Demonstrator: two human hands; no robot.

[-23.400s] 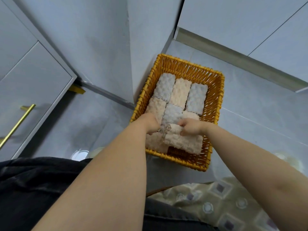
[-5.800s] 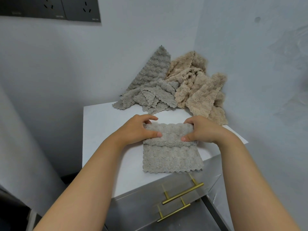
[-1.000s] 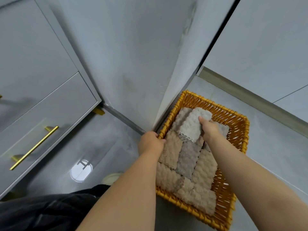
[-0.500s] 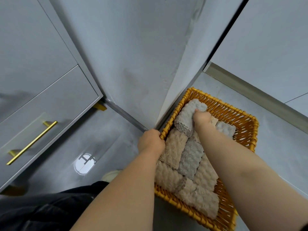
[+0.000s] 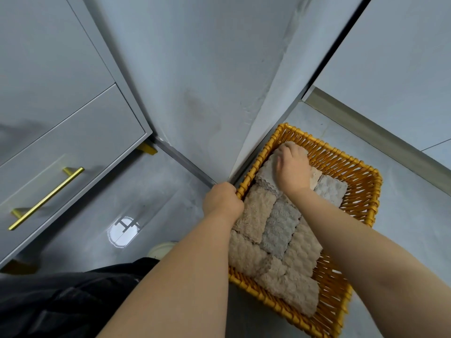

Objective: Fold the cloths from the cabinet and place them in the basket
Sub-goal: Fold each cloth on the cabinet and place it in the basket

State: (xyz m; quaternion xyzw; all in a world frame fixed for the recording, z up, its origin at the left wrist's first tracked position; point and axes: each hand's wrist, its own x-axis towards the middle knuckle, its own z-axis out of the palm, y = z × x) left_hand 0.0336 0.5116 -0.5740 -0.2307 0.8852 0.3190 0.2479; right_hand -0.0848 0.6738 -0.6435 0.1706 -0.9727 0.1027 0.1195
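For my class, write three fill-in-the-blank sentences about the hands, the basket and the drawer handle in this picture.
1. The left hand grips the ____ of the basket.
2. The right hand rests on a folded cloth at the basket's ____ end.
3. The drawer handle is ____ coloured.
Missing words: rim, far, gold.

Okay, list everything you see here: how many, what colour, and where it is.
basket: one, orange wicker, on the floor in the wall corner
folded cloths: at least eight, beige and grey, packed in the basket
cabinet: one, grey, left
drawer handle: one, gold, on the cabinet front
dark garment: one, black, bottom left
left hand: one, grips the basket's left rim
right hand: one, rests on a grey cloth at the basket's far end
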